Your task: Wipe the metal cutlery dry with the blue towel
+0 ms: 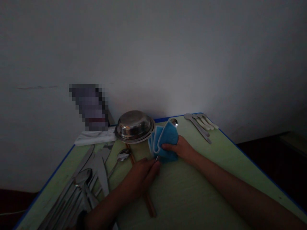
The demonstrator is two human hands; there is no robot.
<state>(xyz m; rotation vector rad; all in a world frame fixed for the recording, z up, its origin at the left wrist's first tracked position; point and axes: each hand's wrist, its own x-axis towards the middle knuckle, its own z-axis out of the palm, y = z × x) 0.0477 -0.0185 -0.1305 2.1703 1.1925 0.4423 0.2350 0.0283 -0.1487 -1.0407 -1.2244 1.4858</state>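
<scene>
My left hand [144, 175] is closed on the thin handle of a metal spoon [174, 122], whose bowl shows above the cloth. My right hand [184, 149] grips a folded blue cloth [168, 137] with a pale edge, and the cloth hides the middle of the spoon. Under my left hand and wrist lie wooden chopsticks [150, 206] on the green table [199, 188]. Another metal spoon [123, 154] rests beside them, just left of their upper end.
A heap of metal cutlery [82, 180] covers the table's left side. An upturned metal bowl [134, 124] sits at the back, near a white packet [96, 136] and a blurred-out upright device [88, 107]. Spoons and white-handled cutlery [203, 123] lie at the back right, by the wall [168, 64].
</scene>
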